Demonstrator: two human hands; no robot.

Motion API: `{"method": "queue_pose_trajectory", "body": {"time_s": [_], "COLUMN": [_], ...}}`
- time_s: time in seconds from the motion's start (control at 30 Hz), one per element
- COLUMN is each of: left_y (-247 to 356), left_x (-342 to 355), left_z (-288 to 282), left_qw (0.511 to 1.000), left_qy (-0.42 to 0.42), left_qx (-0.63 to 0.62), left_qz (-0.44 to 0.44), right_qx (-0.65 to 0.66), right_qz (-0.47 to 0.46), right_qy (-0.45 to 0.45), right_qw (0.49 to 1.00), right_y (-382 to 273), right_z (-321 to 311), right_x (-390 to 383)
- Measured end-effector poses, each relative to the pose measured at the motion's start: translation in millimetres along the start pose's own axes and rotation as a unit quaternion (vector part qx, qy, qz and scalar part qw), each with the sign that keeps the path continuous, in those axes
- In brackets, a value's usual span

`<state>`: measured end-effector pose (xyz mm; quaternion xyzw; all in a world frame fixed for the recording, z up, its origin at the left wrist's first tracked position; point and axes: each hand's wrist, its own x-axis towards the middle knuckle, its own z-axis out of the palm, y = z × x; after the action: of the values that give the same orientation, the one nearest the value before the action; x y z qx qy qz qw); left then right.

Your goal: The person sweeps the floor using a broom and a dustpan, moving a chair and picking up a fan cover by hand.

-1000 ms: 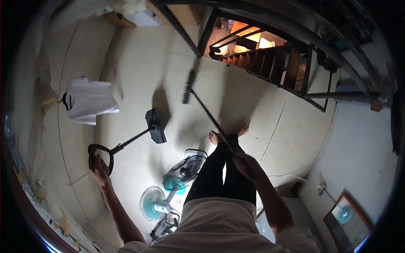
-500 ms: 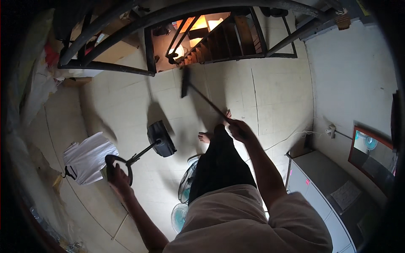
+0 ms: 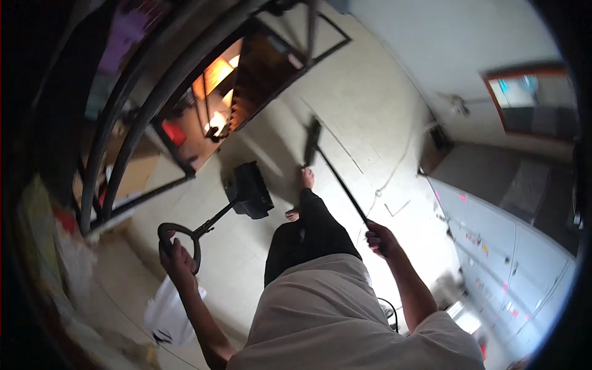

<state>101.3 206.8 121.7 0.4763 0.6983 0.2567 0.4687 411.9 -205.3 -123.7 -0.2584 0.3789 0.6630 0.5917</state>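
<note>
My left hand grips the round loop handle of a black long-handled dustpan, whose pan rests on the pale tiled floor ahead of my bare feet. My right hand holds the thin dark stick of a broom; its head touches the floor beyond my right foot, near the foot of a stairway. My black trousers and light shirt fill the lower middle.
A dark metal stair railing curves across the upper left, with an opening to a lit room behind it. A white plastic bag lies by my left arm. A grey cabinet stands at the right, a framed mirror on the wall.
My view has swung round, so the stairs now sit at the upper left and the cabinet at the right. Both hands keep their hold; the fan by my legs has left the view.
</note>
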Motion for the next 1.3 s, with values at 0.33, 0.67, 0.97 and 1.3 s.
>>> {"method": "queue_pose_trajectory", "body": {"time_s": [0.33, 0.67, 0.97, 1.3], "left_y": [14, 42, 42, 69], "left_x": [-4, -7, 5, 70], "left_z": [20, 118, 163, 166], "left_qw": [0.982, 0.927, 0.856, 0.848], "left_qy": [-0.18, -0.351, -0.512, -0.511], "left_qx": [0.014, 0.09, 0.042, 0.024], "left_qz": [0.048, 0.101, 0.055, 0.138], "right_qx": [0.088, 0.133, -0.389, -0.068], "right_qz": [-0.114, -0.212, -0.29, -0.352], "right_qy": [-0.006, 0.055, 0.451, 0.193], "right_qw": [0.99, 0.967, 0.749, 0.913], "right_y": [90, 201, 280, 342], "right_z": [32, -42, -76, 96], "right_x": [33, -96, -61, 148]}}
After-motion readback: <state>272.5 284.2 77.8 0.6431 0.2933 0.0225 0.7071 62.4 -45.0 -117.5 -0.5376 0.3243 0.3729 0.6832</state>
